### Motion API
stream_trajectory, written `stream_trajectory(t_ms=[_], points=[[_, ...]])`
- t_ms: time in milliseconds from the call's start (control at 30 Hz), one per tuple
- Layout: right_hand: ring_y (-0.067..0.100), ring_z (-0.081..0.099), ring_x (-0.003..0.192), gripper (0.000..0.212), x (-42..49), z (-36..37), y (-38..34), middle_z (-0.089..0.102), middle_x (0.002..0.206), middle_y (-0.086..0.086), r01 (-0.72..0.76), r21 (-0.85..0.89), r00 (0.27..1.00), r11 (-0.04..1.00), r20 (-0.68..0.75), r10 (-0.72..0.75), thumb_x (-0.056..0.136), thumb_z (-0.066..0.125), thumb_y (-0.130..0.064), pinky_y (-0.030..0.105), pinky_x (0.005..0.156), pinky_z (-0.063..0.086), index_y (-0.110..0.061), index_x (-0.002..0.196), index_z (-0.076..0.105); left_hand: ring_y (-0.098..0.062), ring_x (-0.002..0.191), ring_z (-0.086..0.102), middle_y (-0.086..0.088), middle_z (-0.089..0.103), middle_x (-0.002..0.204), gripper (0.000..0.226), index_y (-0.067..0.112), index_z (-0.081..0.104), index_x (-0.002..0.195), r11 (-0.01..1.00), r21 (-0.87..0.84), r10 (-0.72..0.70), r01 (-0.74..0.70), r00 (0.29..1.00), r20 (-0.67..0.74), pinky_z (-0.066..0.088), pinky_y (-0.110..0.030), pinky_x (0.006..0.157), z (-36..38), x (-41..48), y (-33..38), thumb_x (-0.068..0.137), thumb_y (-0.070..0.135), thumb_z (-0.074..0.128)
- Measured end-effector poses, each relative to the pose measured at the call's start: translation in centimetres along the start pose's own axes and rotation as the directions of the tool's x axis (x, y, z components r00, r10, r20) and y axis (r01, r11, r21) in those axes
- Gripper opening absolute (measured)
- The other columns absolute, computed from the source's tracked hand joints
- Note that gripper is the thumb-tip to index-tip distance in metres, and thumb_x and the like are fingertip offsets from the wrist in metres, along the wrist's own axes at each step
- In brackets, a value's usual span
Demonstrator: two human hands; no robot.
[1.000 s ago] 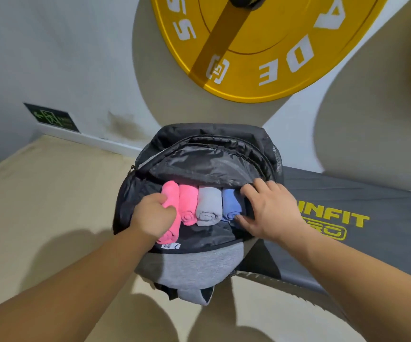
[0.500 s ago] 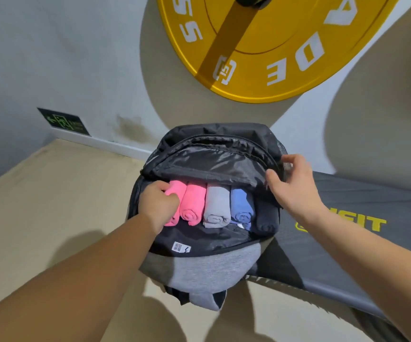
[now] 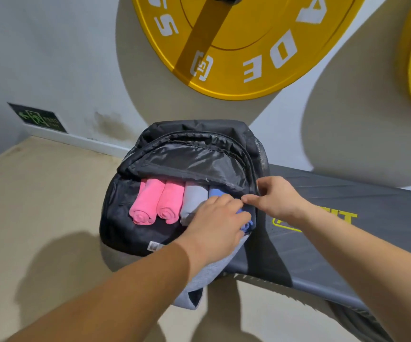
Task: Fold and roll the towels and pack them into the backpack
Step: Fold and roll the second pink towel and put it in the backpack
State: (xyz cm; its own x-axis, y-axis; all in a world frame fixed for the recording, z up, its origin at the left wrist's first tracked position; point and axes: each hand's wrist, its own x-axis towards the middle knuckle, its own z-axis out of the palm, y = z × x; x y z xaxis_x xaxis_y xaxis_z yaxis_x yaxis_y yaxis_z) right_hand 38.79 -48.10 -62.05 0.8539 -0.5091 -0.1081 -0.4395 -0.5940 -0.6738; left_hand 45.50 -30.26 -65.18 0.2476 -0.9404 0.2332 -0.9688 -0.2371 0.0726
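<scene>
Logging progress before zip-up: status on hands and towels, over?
Status: left hand pressing gray towel and blue towel; right hand pinching backpack at its right rim; pink towels rolled alongside, inside; nothing else in the way.

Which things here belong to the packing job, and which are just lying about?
Job: backpack, pink towels, grey towel, blue towel, left hand, right hand.
Lying about: yellow plate, bench, exit sign.

My left hand (image 3: 216, 223) and right hand (image 3: 276, 198) are bare, and both my forearms (image 3: 125, 292) are uncovered as far as I can see them.
</scene>
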Motion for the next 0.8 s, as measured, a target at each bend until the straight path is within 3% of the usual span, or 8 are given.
stream_trajectory(t_ms=[133, 200, 300, 367, 533, 633, 700, 800], points=[[0.011, 0.035, 0.054, 0.040, 1.2, -0.6, -0.6, 0.041, 0.056, -0.005, -0.004, 0.306, 0.999, 0.952, -0.038, 0.016, 0.084, 0.074, -0.034, 0.024, 0.050, 0.031, -0.007, 0.063, 0.053, -0.029, 0.092, 0.062, -0.003, 0.065, 0.085, 0.038, 0.021, 0.069, 0.100, 0.984, 0.163, -0.078, 0.079, 0.997, -0.009, 0.050, -0.041, 0.082, 0.8, 1.4, 0.3, 0.082, 0.055, 0.063], [0.016, 0.041, 0.066, 0.056, 2.3, -1.0, -0.5, 0.047, 0.069, 0.006, -0.033, 0.442, 0.999, 0.896, -0.023, 0.048, 0.076, 0.073, -0.049, 0.031, 0.060, 0.037, 0.004, 0.083, 0.059, -0.029, 0.086, 0.060, -0.001, 0.064, 0.081, 0.038, 0.021, 0.067, 0.099, 0.978, 0.179, -0.107, 0.112, 0.994, -0.034, 0.049, -0.040, 0.073, 0.9, 1.7, -0.1, 0.082, 0.055, 0.063], [0.026, 0.051, 0.070, 0.087, 3.7, -0.5, 1.1, 0.061, 0.092, 0.035, -0.071, 0.524, 0.996, 0.849, -0.004, 0.086, 0.066, 0.078, -0.071, 0.061, 0.076, 0.057, 0.005, 0.101, 0.055, -0.028, 0.092, 0.058, 0.002, 0.066, 0.091, 0.033, 0.024, 0.068, 0.105, 0.977, 0.119, -0.174, 0.177, 0.984, -0.036, 0.049, -0.042, 0.074, 0.6, 2.2, -1.7, 0.086, 0.051, 0.061], [0.043, 0.061, 0.075, 0.086, 3.9, -0.3, 1.4, 0.056, 0.116, 0.037, -0.062, 0.553, 0.996, 0.831, -0.013, 0.083, 0.068, 0.076, -0.071, 0.074, 0.083, 0.049, 0.004, 0.106, 0.056, -0.026, 0.100, 0.055, 0.004, 0.066, 0.099, 0.030, 0.027, 0.069, 0.108, 0.961, 0.061, -0.267, 0.269, 0.963, -0.040, 0.048, -0.041, 0.078, 0.4, 3.1, -2.9, 0.089, 0.048, 0.060], [0.031, 0.058, 0.073, 0.074, 3.6, -0.4, 0.3, 0.055, 0.116, 0.037, -0.038, 0.590, 0.998, 0.807, -0.019, 0.060, 0.074, 0.073, -0.063, 0.075, 0.081, 0.049, 0.003, 0.105, 0.058, -0.025, 0.125, 0.045, 0.006, 0.059, 0.131, 0.039, 0.033, 0.061, 0.132, 0.874, -0.043, -0.485, 0.485, 0.874, -0.002, 0.045, -0.042, 0.094, 0.8, 4.2, -2.0, 0.096, 0.046, 0.056], [0.021, 0.054, 0.074, 0.067, 3.0, -0.8, -0.4, 0.064, 0.097, 0.033, -0.077, 0.567, 0.995, 0.820, -0.009, 0.099, 0.074, 0.072, -0.058, 0.069, 0.084, 0.053, 0.002, 0.102, 0.059, -0.032, 0.136, 0.041, -0.008, 0.047, 0.152, 0.048, 0.034, 0.054, 0.140, 0.898, -0.027, -0.440, 0.440, 0.897, -0.030, 0.047, -0.048, 0.101, 1.5, 2.0, -0.9, 0.095, 0.052, 0.052], [0.020, 0.062, 0.075, 0.051, 2.1, -1.2, -1.6, 0.071, 0.086, 0.017, -0.085, 0.545, 0.994, 0.834, -0.012, 0.110, 0.075, 0.072, -0.048, 0.055, 0.083, 0.058, -0.003, 0.098, 0.066, -0.037, 0.139, 0.043, -0.013, 0.045, 0.155, 0.047, 0.036, 0.052, 0.138, 0.939, -0.008, -0.344, 0.344, 0.938, -0.032, 0.048, -0.051, 0.102, 1.8, 0.8, -0.5, 0.096, 0.054, 0.045], [0.024, 0.074, 0.090, 0.030, 1.9, -1.0, -2.0, 0.077, 0.096, 0.011, -0.085, 0.549, 0.994, 0.831, -0.010, 0.108, 0.084, 0.074, -0.037, 0.042, 0.080, 0.060, -0.010, 0.098, 0.072, -0.033, 0.150, 0.032, -0.007, 0.045, 0.158, 0.048, 0.039, 0.054, 0.139, 0.962, 0.003, -0.272, 0.272, 0.962, 0.017, 0.038, -0.055, 0.112, 2.3, -0.1, 0.4, 0.099, 0.059, 0.035]])
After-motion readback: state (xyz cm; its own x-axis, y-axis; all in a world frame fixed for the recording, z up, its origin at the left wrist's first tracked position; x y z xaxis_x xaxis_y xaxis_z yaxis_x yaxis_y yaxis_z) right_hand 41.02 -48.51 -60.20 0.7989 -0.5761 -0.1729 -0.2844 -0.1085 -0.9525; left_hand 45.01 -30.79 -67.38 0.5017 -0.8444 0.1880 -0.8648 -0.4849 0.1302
